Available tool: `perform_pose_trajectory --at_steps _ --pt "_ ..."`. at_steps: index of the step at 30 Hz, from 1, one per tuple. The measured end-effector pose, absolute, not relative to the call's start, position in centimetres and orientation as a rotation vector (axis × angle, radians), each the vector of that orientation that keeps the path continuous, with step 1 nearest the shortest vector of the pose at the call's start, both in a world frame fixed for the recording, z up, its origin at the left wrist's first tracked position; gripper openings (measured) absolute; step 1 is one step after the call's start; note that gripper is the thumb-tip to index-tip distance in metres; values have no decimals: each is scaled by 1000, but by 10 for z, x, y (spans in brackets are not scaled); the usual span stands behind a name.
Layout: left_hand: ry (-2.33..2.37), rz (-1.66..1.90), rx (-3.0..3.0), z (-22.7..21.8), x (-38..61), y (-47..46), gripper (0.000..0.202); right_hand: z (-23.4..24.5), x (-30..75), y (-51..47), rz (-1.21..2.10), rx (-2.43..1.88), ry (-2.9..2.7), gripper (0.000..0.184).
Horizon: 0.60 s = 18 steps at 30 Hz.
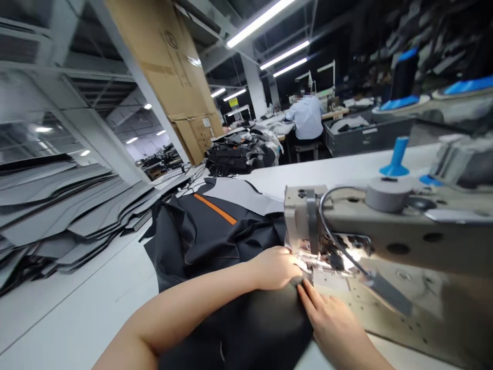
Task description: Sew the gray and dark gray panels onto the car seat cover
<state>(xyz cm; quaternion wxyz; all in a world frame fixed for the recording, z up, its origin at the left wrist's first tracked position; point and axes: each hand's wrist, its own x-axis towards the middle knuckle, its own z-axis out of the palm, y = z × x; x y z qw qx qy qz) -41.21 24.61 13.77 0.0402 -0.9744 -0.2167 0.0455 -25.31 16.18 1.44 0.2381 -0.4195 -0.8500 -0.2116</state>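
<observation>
A black fabric piece with a grey panel and an orange stripe lies across the white table and runs under the head of a sewing machine. My left hand rests on the fabric right beside the lit needle area, fingers curled down onto the cloth. My right hand lies flat on the fabric's near edge in front of the needle, fingers stretched toward it. The needle itself is hidden behind glare and my left hand.
Stacks of grey and black cut panels fill the left side of the table. A blue thread stand sits behind the machine. Farther back, a pile of dark pieces, a leaning cardboard sheet and a seated person.
</observation>
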Motion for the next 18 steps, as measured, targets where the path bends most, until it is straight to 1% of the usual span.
perform_pose_trajectory --at_steps 1,2,4,5,7,9,12,14,16,18 --pt "-791 133 -2950 151 -429 248 21 14 -250 164 -527 -1116 -2306 51" --pt "-1018 113 -2853 163 -450 250 25 15 -248 167 -464 -1090 -2273 48" --pt "-1663 73 -2456 178 -496 247 32 19 -245 169 -320 -1028 -2214 43" --pt "-1872 93 -2270 180 -519 242 36 21 -245 169 -238 -990 -2205 42" --pt "-2097 188 -2071 173 -557 226 43 25 -248 166 -78 -929 -2201 42" --pt "-2193 302 -2016 159 -578 201 48 26 -252 161 36 -898 -2190 42" --pt "-2204 448 -2100 145 -575 150 56 26 -254 156 82 -889 -2151 49" --pt "-2121 590 -2259 146 -559 115 61 29 -251 156 103 -831 -2176 57" --pt "-2001 778 -2455 156 -544 88 62 40 -245 158 191 -762 -2237 68" --pt "-1921 902 -2696 169 -536 77 53 61 -241 159 342 -732 -2326 78"
